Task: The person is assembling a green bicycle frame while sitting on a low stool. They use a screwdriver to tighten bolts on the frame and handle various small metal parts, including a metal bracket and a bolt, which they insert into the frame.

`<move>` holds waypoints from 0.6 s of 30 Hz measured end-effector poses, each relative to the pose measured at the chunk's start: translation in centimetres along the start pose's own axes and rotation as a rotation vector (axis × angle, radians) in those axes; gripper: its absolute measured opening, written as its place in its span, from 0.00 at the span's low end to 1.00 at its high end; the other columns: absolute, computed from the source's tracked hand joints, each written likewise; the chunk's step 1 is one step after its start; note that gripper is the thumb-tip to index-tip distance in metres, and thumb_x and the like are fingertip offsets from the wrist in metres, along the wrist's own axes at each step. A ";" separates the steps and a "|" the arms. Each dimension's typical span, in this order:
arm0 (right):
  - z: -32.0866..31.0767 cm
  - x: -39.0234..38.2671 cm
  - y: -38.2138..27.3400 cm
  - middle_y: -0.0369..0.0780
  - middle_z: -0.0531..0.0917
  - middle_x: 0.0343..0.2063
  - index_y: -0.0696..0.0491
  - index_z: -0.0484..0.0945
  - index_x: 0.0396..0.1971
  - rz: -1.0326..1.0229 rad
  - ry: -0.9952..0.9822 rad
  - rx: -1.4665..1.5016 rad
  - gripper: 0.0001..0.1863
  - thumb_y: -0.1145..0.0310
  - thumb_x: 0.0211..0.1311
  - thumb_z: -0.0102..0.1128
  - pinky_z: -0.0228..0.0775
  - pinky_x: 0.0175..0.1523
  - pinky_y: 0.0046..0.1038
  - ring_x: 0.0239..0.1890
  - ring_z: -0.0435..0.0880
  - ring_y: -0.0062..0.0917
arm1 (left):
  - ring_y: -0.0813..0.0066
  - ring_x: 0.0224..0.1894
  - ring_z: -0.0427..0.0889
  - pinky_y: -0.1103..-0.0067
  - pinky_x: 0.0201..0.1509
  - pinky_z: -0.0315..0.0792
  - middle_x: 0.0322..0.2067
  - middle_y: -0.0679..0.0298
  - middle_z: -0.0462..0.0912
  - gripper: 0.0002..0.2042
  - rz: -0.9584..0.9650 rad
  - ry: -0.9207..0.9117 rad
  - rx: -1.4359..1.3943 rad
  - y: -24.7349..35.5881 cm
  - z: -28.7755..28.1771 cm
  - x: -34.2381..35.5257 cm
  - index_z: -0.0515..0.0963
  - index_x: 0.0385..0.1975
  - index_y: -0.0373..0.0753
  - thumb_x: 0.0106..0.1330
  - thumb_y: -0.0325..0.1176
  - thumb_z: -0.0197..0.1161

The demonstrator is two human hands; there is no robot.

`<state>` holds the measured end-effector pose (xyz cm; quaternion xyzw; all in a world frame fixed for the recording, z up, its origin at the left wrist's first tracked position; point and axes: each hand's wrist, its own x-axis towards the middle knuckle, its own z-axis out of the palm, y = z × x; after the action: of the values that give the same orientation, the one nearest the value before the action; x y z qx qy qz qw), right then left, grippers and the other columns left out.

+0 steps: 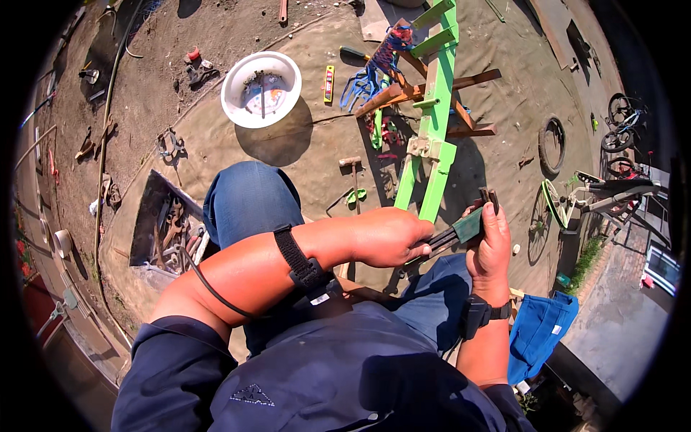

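My left hand (402, 237) is closed on the lower end of several thin dark rods (445, 239), reaching across my lap from the left. My right hand (488, 241) grips the same rods higher up, with a flat dark-green piece (468, 227) lying along them under its fingers and thumb; the rods' upper tips stick out above the thumb. Just beyond my hands stands a light-green painted metal frame (437, 115) on rusty crossed supports (475, 129). What the green piece is made of, I cannot tell.
A white basin (232, 101), yellow level (329, 83), screwdriver (354, 54) and hammer (350, 160) lie ahead on the tarp (288, 180). A tool box (147, 252) is left; a tyre (545, 144), bicycles (615, 126) and blue cloth (540, 324) are right.
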<state>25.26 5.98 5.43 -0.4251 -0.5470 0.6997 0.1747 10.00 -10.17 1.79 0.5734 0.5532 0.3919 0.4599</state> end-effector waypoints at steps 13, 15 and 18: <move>3.4 -1.0 -4.4 0.32 0.80 0.34 0.54 0.76 0.44 -0.119 -0.011 -0.182 0.11 0.63 0.71 0.52 0.68 0.42 0.19 0.35 0.77 0.16 | 0.43 0.35 0.78 0.59 0.38 0.70 0.27 0.46 0.78 0.15 0.177 0.200 -0.203 -0.9 -0.1 -0.9 0.74 0.33 0.33 0.66 0.42 0.57; 4.9 -0.5 -4.1 0.31 0.79 0.30 0.52 0.76 0.41 -0.101 -0.008 -0.142 0.09 0.62 0.71 0.53 0.68 0.38 0.19 0.31 0.76 0.15 | 0.43 0.33 0.77 0.59 0.37 0.70 0.26 0.46 0.77 0.14 0.100 0.155 -0.172 -0.7 -1.3 -1.3 0.74 0.32 0.34 0.66 0.41 0.57; 4.0 2.0 -3.8 0.32 0.79 0.30 0.53 0.77 0.39 -0.105 -0.007 -0.051 0.10 0.62 0.70 0.54 0.69 0.40 0.20 0.32 0.77 0.17 | 0.44 0.30 0.76 0.61 0.34 0.69 0.24 0.45 0.76 0.15 -0.015 0.313 -0.050 -2.1 -2.6 -1.1 0.74 0.30 0.34 0.67 0.43 0.58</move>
<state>20.12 6.25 8.28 -0.3979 -0.5869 0.6767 0.1983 6.89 -11.07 0.56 0.4897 0.6125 0.4866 0.3850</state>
